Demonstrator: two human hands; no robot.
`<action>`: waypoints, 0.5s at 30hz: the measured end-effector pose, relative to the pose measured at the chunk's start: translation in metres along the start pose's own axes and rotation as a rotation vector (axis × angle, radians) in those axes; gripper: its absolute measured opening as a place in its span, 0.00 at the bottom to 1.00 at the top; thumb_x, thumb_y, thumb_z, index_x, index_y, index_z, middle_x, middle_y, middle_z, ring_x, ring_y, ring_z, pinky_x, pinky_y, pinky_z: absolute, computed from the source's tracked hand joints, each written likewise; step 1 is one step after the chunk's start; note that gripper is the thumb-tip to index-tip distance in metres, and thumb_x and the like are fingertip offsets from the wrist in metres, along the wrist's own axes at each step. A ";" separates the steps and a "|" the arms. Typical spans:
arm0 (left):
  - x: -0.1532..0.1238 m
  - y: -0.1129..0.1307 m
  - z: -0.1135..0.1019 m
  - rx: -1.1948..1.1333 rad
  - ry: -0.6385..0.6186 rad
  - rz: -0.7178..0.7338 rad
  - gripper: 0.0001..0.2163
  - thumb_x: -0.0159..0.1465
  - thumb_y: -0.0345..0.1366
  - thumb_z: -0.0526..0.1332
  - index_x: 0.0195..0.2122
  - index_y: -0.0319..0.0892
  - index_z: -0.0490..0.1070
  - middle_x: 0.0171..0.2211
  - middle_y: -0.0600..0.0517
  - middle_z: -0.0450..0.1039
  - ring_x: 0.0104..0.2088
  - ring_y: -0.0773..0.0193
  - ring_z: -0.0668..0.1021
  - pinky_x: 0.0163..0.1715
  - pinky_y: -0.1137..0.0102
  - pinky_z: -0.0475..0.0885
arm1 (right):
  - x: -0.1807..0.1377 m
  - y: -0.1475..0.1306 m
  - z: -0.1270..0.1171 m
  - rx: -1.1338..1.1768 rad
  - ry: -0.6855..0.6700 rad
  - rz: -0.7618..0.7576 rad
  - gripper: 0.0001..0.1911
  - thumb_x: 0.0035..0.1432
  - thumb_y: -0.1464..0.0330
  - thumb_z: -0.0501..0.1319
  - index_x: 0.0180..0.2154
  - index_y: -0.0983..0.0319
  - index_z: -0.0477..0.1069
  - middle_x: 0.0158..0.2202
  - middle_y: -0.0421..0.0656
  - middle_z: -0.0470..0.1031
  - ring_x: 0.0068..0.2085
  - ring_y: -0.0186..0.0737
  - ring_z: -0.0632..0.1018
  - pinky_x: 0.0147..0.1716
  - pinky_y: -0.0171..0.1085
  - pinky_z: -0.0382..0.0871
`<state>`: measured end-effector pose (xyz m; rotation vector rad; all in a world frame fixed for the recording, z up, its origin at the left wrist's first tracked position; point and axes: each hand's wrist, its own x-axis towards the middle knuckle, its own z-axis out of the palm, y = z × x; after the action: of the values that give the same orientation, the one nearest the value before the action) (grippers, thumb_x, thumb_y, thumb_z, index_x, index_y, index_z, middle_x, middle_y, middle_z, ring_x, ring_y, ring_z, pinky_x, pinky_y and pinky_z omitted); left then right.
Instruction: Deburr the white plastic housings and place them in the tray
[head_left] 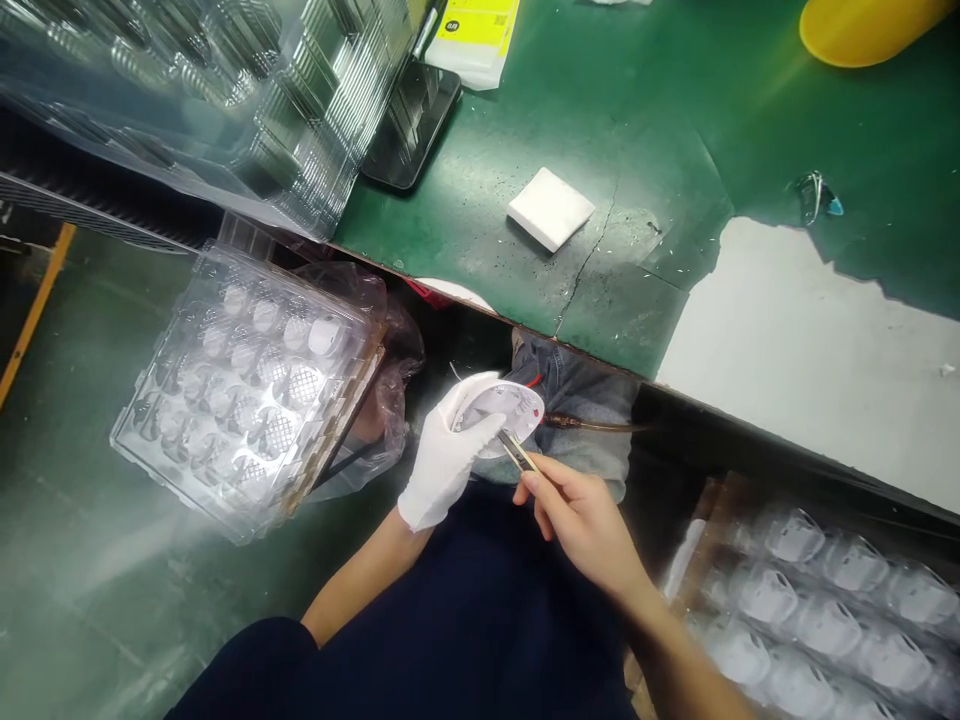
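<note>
Tray (247, 390) of white parts: sat tilted, off the worktop's (525, 130) near-left edge; phone (412, 125) and white pad (550, 207) lay on the worktop near that edge. Gloved left hand (442, 460): fingers were curled closed around a disc (506, 410), held just below the near edge, over the lap. Bare right hand (585, 520): thumb and fingers were pinched shut on tweezers (516, 450), tips touching the disc; second tray (825, 610) lay below the near-right edge.

One white disc (514, 410), one tweezers (517, 455), one phone (412, 125), one white pad (550, 207).
</note>
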<state>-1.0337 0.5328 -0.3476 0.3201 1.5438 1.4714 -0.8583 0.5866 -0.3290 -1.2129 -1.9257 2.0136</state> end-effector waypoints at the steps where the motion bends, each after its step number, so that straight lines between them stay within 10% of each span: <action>1: -0.001 0.001 0.001 0.022 0.010 0.006 0.20 0.63 0.36 0.75 0.57 0.47 0.82 0.54 0.47 0.85 0.55 0.49 0.85 0.56 0.58 0.81 | -0.002 0.000 0.004 -0.068 0.070 -0.064 0.20 0.78 0.61 0.55 0.36 0.62 0.78 0.19 0.36 0.71 0.19 0.33 0.73 0.24 0.33 0.65; 8: -0.003 0.009 -0.003 0.045 -0.072 -0.036 0.20 0.64 0.37 0.75 0.57 0.47 0.83 0.55 0.47 0.86 0.57 0.48 0.85 0.61 0.56 0.80 | -0.016 0.000 0.018 -0.410 0.310 -0.381 0.15 0.77 0.71 0.56 0.56 0.66 0.80 0.37 0.46 0.86 0.33 0.41 0.87 0.33 0.35 0.78; 15: 0.005 0.013 -0.009 -0.208 -0.207 -0.110 0.25 0.61 0.39 0.78 0.60 0.48 0.80 0.61 0.46 0.82 0.65 0.42 0.80 0.68 0.50 0.73 | -0.009 -0.006 -0.005 -0.164 0.159 -0.133 0.14 0.75 0.64 0.59 0.51 0.60 0.82 0.28 0.39 0.82 0.25 0.36 0.81 0.26 0.32 0.75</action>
<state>-1.0482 0.5336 -0.3399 0.2521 1.2142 1.4496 -0.8518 0.5868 -0.3191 -1.2032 -2.0656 1.6702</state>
